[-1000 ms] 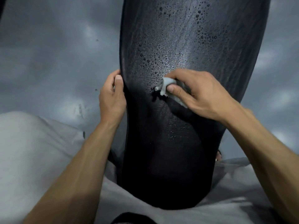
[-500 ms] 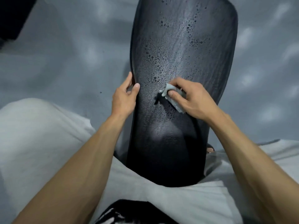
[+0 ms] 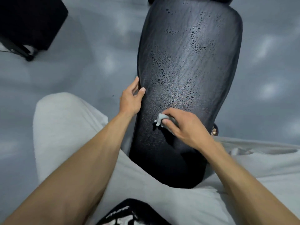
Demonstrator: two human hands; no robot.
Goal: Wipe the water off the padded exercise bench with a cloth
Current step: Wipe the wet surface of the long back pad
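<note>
Over on the far left a dark boxy thing (image 3: 30, 21) sits on the grey floor (image 3: 90, 51), well apart from the work and playing no part in it. Closer in, the person straddles the padded bench (image 3: 186, 65), pale trouser legs (image 3: 68, 127) on either side, which puts both arms square over the pad. The left hand (image 3: 130, 99) hooks the pad's left edge, thumb on top and fingers curled round the side, a grip clenched on the bench itself, most likely to brace the body and steady the pad against the rubbing. To the right of it the right hand (image 3: 185, 125) presses a small grey cloth (image 3: 162, 120) flat to the black surface, its grip closed on the bunched fabric so only a corner pokes out by the thumb. The cloth lies on the near half of the pad; beyond it, droplets (image 3: 191, 51) bead thickly across the middle and far end, so I'd judge most of the wiping remains, working away from the body.
</note>
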